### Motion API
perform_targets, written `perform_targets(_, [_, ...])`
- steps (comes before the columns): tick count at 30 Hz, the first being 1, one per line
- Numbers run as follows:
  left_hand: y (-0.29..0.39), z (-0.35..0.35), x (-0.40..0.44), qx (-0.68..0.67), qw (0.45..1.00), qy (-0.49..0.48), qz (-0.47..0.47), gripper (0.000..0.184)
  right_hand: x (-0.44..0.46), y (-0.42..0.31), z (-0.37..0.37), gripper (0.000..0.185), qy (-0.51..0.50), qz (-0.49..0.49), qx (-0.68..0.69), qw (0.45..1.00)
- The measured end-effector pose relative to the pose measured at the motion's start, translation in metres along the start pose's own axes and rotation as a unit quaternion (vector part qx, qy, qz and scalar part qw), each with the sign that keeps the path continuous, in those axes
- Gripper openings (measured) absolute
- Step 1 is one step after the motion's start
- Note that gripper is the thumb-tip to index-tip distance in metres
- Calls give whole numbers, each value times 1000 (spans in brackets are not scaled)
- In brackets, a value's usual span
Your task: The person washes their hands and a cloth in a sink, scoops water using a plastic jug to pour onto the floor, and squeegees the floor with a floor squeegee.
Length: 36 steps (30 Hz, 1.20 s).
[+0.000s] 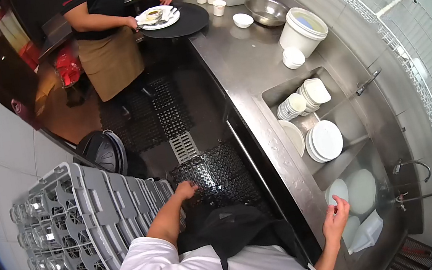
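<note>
My right hand point(336, 219) is over the near sink basin, its fingers against the edge of a small white oval dish point(338, 191). Beneath and beside it lie a large pale plate point(362, 191) and a white angular dish point(367, 232). My left hand point(186, 189) hangs above the black floor mat point(216, 177), fingers curled, and what it holds, if anything, is too small to make out. In the farther basin stand a stack of round white plates point(327, 140), stacked small bowls point(292, 105) and square white dishes point(315, 93).
Glass racks point(93, 209) rise at the left. Another person in a brown apron point(112, 66) holds a white plate over a round black tray point(183, 25). A white bucket point(303, 31) and metal bowl point(267, 11) stand on the counter. Faucets point(369, 82) line the wall.
</note>
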<state>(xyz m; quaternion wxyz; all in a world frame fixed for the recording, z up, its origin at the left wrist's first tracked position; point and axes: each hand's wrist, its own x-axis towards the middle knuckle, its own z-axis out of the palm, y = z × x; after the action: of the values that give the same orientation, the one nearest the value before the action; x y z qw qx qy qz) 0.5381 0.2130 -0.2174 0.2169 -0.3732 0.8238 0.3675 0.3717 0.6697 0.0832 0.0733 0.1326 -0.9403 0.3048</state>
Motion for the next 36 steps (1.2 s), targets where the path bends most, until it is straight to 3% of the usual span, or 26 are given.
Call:
perform_targets(3, [-20, 5, -2, -1, 1000, -12, -28, 46, 10, 0, -6, 30, 27, -30, -10, 999])
perform_targets(9, [-49, 26, -23, 57, 997, -23, -51, 52, 19, -8, -17, 35, -30, 70, 11, 997])
perform_targets(13, [-59, 40, -17, 41, 996, -20, -73, 53, 18, 5, -23, 34, -48, 41, -26, 998])
perform_targets(17, [-32, 34, -19, 51, 998, -8, -38, 53, 25, 20, -27, 37, -61, 26, -62, 996])
perform_targets(20, [-16, 41, -10, -27, 997, 33, -60, 49, 34, 14, -31, 39, -71, 15, -76, 994])
perform_targets(26, [17, 27, -30, -146, 985, -12, -87, 47, 55, 10, -31, 40, -69, -60, -96, 991])
perform_targets(27, [21, 31, -25, -172, 966, 178, -72, 52, 57, 7, -29, 41, -73, -61, -91, 991])
perform_targets(28, [27, 34, -19, -189, 911, 362, -54, 60, 61, 11, -26, 41, -70, -77, -101, 989])
perform_targets(29, [50, -4, -28, -230, 838, 493, 37, 70, 65, 20, -25, 41, -67, -92, -112, 987])
perform_targets(30, [89, -60, -57, -237, 769, 589, 69, 71, 64, 25, -25, 41, -67, -104, -124, 985])
perform_targets(32, [135, -167, -120, -185, 675, 702, 135, 73, 66, 16, -23, 41, -89, -92, -111, 986])
perform_targets(33, [147, -213, -156, -151, 588, 776, 171, 75, 71, 10, -22, 41, -100, -86, -105, 986])
perform_targets(34, [145, -252, -189, -112, 525, 828, 162, 82, 75, 8, -21, 41, -96, -101, -106, 985])
perform_targets(35, [130, -289, -215, -8, 417, 900, 128, 89, 78, 7, -20, 42, -92, -115, -106, 983])
perform_targets(36, [136, -317, -248, -47, 385, 919, 69, 97, 82, 6, -18, 43, -87, -130, -104, 982])
